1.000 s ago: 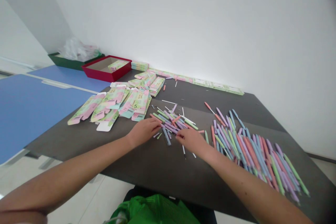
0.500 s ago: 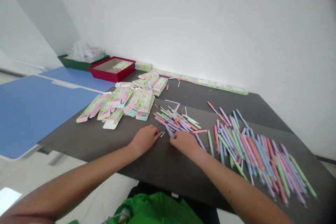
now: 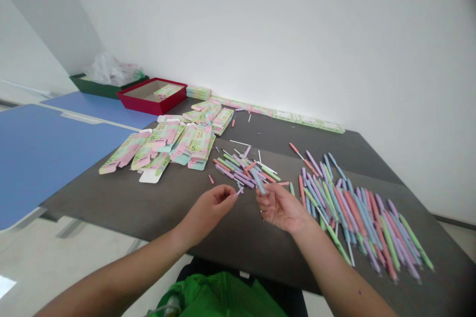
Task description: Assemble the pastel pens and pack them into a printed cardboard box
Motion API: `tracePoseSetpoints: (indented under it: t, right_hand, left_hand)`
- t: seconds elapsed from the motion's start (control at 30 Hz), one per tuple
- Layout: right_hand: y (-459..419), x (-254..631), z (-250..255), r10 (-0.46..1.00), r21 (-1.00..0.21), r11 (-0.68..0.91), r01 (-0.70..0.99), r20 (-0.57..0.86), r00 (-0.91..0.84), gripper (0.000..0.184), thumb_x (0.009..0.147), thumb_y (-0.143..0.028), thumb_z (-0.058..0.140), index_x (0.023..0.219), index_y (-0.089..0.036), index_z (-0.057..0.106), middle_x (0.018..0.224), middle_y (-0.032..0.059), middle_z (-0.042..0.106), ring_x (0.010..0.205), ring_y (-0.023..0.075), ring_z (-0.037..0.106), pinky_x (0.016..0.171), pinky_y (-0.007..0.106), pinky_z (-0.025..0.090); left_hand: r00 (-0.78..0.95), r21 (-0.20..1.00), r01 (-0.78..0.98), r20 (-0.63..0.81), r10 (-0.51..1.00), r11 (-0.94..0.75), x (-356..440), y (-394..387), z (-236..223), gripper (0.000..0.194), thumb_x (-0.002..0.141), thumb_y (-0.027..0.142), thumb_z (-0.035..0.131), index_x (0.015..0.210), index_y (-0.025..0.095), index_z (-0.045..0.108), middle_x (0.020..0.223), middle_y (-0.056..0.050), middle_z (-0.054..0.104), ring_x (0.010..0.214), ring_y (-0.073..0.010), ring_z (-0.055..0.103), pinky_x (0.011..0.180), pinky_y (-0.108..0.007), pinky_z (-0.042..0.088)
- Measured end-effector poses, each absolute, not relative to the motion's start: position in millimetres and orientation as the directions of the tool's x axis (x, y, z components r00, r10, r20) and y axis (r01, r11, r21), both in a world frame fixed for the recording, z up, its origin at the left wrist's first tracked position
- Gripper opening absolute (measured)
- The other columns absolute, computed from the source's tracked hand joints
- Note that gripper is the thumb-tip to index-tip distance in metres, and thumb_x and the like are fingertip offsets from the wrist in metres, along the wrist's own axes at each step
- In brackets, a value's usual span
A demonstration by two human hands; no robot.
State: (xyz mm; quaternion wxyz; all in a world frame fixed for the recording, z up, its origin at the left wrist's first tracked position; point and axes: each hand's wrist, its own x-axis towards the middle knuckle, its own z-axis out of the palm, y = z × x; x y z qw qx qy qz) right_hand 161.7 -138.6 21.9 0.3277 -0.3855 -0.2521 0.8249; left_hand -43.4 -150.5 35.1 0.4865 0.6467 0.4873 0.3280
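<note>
My left hand (image 3: 213, 207) is closed in a pinch on a small purple pen piece (image 3: 240, 191), just above the table. To its right, my right hand (image 3: 280, 207) grips a light blue pen barrel (image 3: 258, 181), which tilts up and away from the fingers. Beyond both hands lies a loose heap of pen barrels (image 3: 238, 166) in purple, green, coral and blue, with thin white refills (image 3: 265, 166) among them. A small coral pen piece (image 3: 211, 179) rests alone beyond my left hand.
Many pens (image 3: 357, 213) lie side by side at the right. Printed cardboard boxes (image 3: 163, 136) are piled at the left. Behind them stand a red tray (image 3: 145, 105) and a green tray (image 3: 98, 88) with plastic bags. A row of boxes (image 3: 284, 116) lines the wall.
My right hand has lifted the blue barrel off the table and turned it upward. My left hand now holds the small purple piece. A coral piece has appeared on the table beyond it.
</note>
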Motion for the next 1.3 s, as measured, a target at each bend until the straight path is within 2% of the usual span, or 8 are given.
tracePoseSetpoints:
  t: [0.13, 0.27, 0.43, 0.57, 0.73, 1.0, 1.13, 1.3]
  right_hand:
    - [-153, 160, 24, 0.81, -0.73, -0.56, -0.393, -0.38, -0.448, 0.018, 0.073, -0.033, 0.057, 0.072, -0.015, 0.059, 0.053, -0.0025, 0.05, 0.043, 0.0066, 0.043, 0.04, 0.016, 0.037]
    - [-165, 159, 27, 0.889, -0.915, -0.341, -0.215, -0.24, -0.39, 0.012, 0.075, -0.027, 0.057, 0.07, -0.016, 0.06, 0.058, -0.0004, 0.056, 0.049, 0.0098, 0.05, 0.045, 0.021, 0.041]
    - [-172, 169, 27, 0.96, -0.983, -0.14, 0.12, -0.164, -0.225, 0.012, 0.078, -0.026, 0.056, 0.072, -0.016, 0.06, 0.063, 0.0001, 0.061, 0.054, 0.011, 0.055, 0.056, 0.025, 0.043]
    - [-171, 182, 17, 0.982, -0.965, -0.147, 0.216, -0.168, -0.081, 0.017, 0.077, -0.03, 0.056, 0.086, -0.017, 0.063, 0.061, -0.0018, 0.059, 0.052, 0.0118, 0.053, 0.056, 0.027, 0.043]
    - [-165, 193, 8, 0.993, -0.975, -0.109, 0.195, -0.117, -0.028, 0.022, 0.079, -0.032, 0.055, 0.094, -0.017, 0.062, 0.061, -0.0028, 0.057, 0.052, 0.0121, 0.051, 0.055, 0.027, 0.041]
    - [-163, 193, 7, 0.995, -0.975, -0.072, 0.209, -0.084, -0.051, 0.022, 0.082, -0.032, 0.052, 0.096, -0.018, 0.061, 0.063, -0.0025, 0.056, 0.054, 0.012, 0.051, 0.056, 0.026, 0.04]
    - [-164, 190, 9, 0.996, -0.971, -0.066, 0.228, -0.079, -0.05, 0.019, 0.082, -0.032, 0.051, 0.09, -0.018, 0.062, 0.062, -0.0026, 0.055, 0.053, 0.0117, 0.051, 0.056, 0.026, 0.039]
    - [-168, 194, 9, 0.993, -0.977, -0.099, 0.19, -0.108, -0.038, 0.022, 0.08, -0.033, 0.053, 0.093, -0.017, 0.061, 0.061, -0.0025, 0.056, 0.052, 0.012, 0.049, 0.054, 0.026, 0.039]
  left_hand:
    - [0.223, 0.993, 0.115, -0.047, 0.974, 0.022, -40, -154, 38, 0.017, 0.08, 0.036, 0.051, 0.076, 0.02, 0.055, 0.077, -0.001, 0.063, 0.075, -0.0145, 0.059, 0.074, -0.027, 0.046]
    - [0.204, 0.996, 0.02, -0.09, 0.975, 0.088, -39, -154, 39, 0.018, 0.078, 0.036, 0.056, 0.079, 0.018, 0.054, 0.079, -0.002, 0.065, 0.074, -0.0147, 0.061, 0.075, -0.029, 0.047]
    - [0.182, 0.97, 0.239, -0.08, 0.98, 0.034, -51, -146, 32, 0.021, 0.078, 0.038, 0.056, 0.08, 0.018, 0.057, 0.075, -0.001, 0.066, 0.074, -0.0158, 0.062, 0.072, -0.027, 0.045]
    - [0.153, 0.722, 0.682, 0.009, 0.988, -0.113, -67, -132, 10, 0.019, 0.083, 0.035, 0.05, 0.081, 0.019, 0.06, 0.078, -0.002, 0.065, 0.074, -0.0178, 0.06, 0.068, -0.028, 0.042]
    - [0.239, 0.412, 0.876, 0.081, 0.968, -0.251, -73, -122, -16, 0.022, 0.089, 0.028, 0.04, 0.082, 0.018, 0.058, 0.086, -0.005, 0.063, 0.079, -0.0188, 0.059, 0.071, -0.029, 0.043]
    - [0.452, 0.143, 0.863, 0.211, 0.867, -0.485, -59, -105, -11, 0.023, 0.09, 0.023, 0.042, 0.108, 0.019, 0.056, 0.099, -0.008, 0.061, 0.092, -0.0197, 0.058, 0.081, -0.031, 0.044]
    - [0.731, 0.071, 0.665, 0.142, 0.667, -0.743, -42, -78, -12, 0.019, 0.089, 0.02, 0.043, 0.095, 0.019, 0.06, 0.096, -0.007, 0.062, 0.093, -0.0184, 0.058, 0.082, -0.029, 0.044]
    - [0.807, 0.046, 0.585, 0.066, 0.587, -0.81, -34, -54, -24, 0.018, 0.088, 0.018, 0.044, 0.088, 0.015, 0.062, 0.093, -0.009, 0.063, 0.092, -0.019, 0.06, 0.081, -0.03, 0.045]
